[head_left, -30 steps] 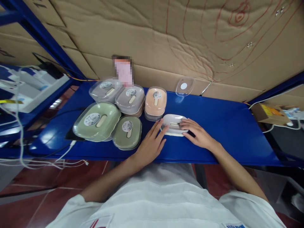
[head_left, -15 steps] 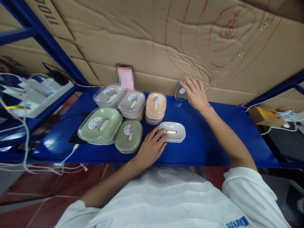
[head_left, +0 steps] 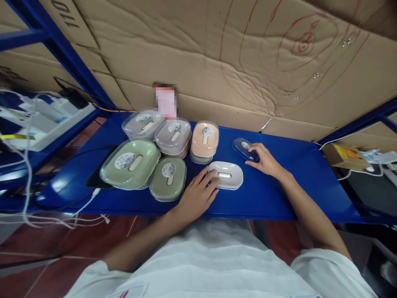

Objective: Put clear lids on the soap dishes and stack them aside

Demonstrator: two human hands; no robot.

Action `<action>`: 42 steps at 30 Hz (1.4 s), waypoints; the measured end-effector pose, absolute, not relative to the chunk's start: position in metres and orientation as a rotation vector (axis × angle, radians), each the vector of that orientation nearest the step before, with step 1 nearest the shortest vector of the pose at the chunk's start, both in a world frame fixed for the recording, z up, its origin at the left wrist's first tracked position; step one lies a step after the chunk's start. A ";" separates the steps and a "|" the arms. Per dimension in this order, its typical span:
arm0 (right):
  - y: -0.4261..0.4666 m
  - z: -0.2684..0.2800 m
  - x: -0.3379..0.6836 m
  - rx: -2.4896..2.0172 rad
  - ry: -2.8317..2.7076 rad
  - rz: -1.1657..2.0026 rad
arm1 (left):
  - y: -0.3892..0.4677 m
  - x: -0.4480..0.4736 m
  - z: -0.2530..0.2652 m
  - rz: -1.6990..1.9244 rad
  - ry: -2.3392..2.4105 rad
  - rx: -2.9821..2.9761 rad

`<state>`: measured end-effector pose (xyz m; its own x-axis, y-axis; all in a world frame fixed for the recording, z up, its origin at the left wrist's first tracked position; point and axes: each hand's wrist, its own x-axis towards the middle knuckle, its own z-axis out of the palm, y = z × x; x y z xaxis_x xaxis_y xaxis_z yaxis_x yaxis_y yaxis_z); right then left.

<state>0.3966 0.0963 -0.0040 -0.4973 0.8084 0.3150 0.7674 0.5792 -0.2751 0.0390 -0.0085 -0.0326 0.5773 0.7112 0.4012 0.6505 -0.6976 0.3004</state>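
My left hand lies with its fingers spread, fingertips on the left end of a pale grey oblong soap box with a cream strip in its middle. My right hand grips the right end of a clear plastic lid with a round white sticker, thumb at the near edge. The lid is behind and to the right of the pale box, apart from it. Just left of my left hand stands a green lidded box. A peach lidded box on a grey one is behind the pale box.
A larger green lidded box and grey lidded boxes stand on the left of the blue shelf. A blurred-out pink item leans on the cardboard wall. White cables hang at left; a small carton is at right.
My right hand has brought the clear lid away from the cardboard wall, nearer to me, now gripping its right end. My left hand stays on the pale grey soap box.
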 end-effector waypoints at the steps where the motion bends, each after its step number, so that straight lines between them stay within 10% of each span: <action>1: 0.087 -0.009 0.398 -1.260 -2.386 0.198 | -0.009 0.040 -0.033 0.780 1.162 2.681; 15: 0.036 0.005 0.340 -0.909 -2.444 0.508 | -0.009 0.039 -0.043 0.972 1.183 2.308; 42: 0.051 -0.004 0.359 -1.182 -2.422 0.092 | -0.044 -0.017 0.004 1.192 1.704 2.680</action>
